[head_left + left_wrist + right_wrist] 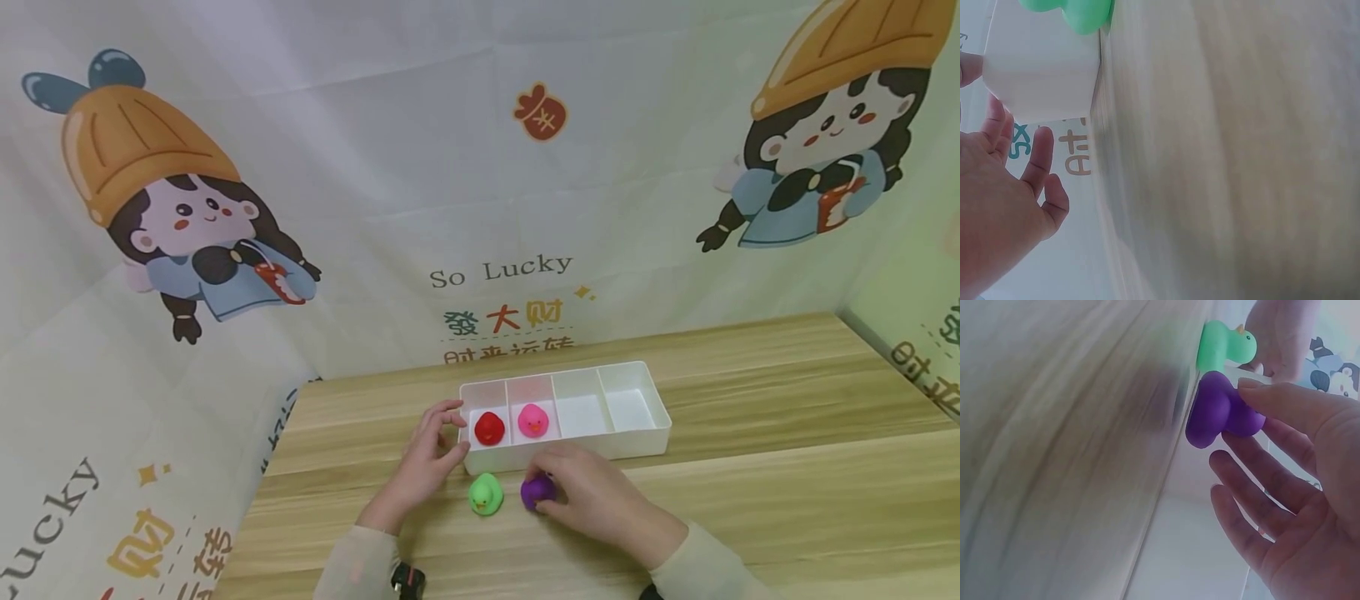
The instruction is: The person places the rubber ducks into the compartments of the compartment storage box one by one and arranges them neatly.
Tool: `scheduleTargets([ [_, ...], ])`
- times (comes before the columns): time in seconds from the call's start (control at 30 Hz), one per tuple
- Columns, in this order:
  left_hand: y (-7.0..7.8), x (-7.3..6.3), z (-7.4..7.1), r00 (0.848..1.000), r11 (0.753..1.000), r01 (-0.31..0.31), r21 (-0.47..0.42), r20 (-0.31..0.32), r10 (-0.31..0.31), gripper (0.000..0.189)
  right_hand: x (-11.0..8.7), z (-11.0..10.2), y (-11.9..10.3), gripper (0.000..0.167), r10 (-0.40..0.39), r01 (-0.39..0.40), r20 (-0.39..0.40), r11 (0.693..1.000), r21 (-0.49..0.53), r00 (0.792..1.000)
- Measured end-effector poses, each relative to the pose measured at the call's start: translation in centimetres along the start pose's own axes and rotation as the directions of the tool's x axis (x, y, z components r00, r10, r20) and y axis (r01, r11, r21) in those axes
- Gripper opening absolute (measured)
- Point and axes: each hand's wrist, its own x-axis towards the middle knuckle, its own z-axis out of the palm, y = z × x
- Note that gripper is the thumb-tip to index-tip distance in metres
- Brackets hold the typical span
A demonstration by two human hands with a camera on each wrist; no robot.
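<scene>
My right hand (592, 496) pinches a purple rubber duck (1213, 412) between thumb and fingers, just in front of a white box (570, 448) with a row of compartments. Whether the duck's base touches the table cannot be told. With thumb and fingers, my left hand (426, 454) holds the left end of that box; some of its fingers stand loose of it in the left wrist view. Inside, a red duck (490, 428) sits in the leftmost compartment and a pink duck (533, 421) in the one beside it. Between the hands, a green duck (486, 495) stands upright on the table.
The wood-grain table (787, 400) extends to both sides of the box. Behind it hangs a pale printed cloth (390, 208) with cartoon figures and lettering, which also covers the left and right sides.
</scene>
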Motion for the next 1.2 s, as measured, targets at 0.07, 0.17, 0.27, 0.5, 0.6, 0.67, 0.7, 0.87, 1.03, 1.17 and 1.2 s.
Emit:
scheduleTargets([
  [0.07, 0.0, 0.0, 0.0, 1.0, 1.0, 0.011, 0.007, 0.004, -0.011, 0.021, -0.1, 0.0, 0.0, 0.026, 0.003, -0.003, -0.006, 1.0, 0.001, 1.0],
  [0.17, 0.1, 0.1, 0.0, 1.0, 1.0, 0.02, 0.01, 0.011, -0.02, 0.022, -0.2, -0.2, 0.0, 0.026, 0.008, -0.008, -0.013, 1.0, 0.011, 1.0],
  [0.27, 0.0, 0.1, 0.0, 1.0, 1.0, 0.021, 0.012, 0.012, -0.021, 0.022, -0.3, -0.5, -0.1, 0.026, 0.004, -0.004, -0.026, 1.0, 0.02, 1.0],
  [0.5, 0.1, -0.1, 0.0, 1.0, 1.0, 0.024, 0.014, 0.011, -0.025, 0.021, -1.1, -0.7, 0.0, 0.027, -0.024, 0.027, -0.06, 0.999, 0.036, 0.998],
  [0.6, 0.1, -0.1, 0.0, 1.0, 1.0, 0.025, 0.01, 0.009, -0.025, 0.022, -1.2, -0.8, 0.1, 0.028, -0.024, 0.027, -0.072, 0.999, 0.043, 0.997],
  [0.67, 0.1, 0.0, 0.0, 1.0, 1.0, 0.025, 0.004, 0.008, -0.025, 0.022, -1.2, -1.0, 0.1, 0.027, -0.011, 0.015, -0.069, 0.998, 0.056, 0.998],
  [0.7, 0.0, 0.0, 0.0, 1.0, 1.0, 0.024, 0.001, 0.007, -0.024, 0.022, -1.1, -1.1, 0.1, 0.026, -0.006, 0.01, -0.068, 0.998, 0.065, 0.998],
  [0.87, 0.0, 0.1, 0.0, 1.0, 1.0, 0.023, -0.001, 0.013, -0.023, 0.022, -1.1, -1.5, -0.1, 0.026, 0.024, -0.017, -0.059, 0.993, 0.116, 0.998],
  [1.03, 0.0, 0.0, -0.1, 1.0, 1.0, 0.021, -0.003, 0.011, -0.021, 0.022, -1.2, -1.8, -0.3, 0.026, 0.023, -0.014, -0.072, 0.993, 0.118, 0.997],
  [1.17, 0.0, 0.0, -0.1, 1.0, 1.0, 0.02, -0.001, 0.011, -0.02, 0.023, -1.3, -2.1, -0.5, 0.028, 0.025, -0.017, -0.082, 0.995, 0.102, 0.996],
  [1.2, 0.0, 0.1, -0.1, 1.0, 1.0, 0.02, 0.0, 0.012, -0.02, 0.023, -1.3, -2.3, -0.5, 0.028, 0.026, -0.018, -0.086, 0.995, 0.098, 0.996],
])
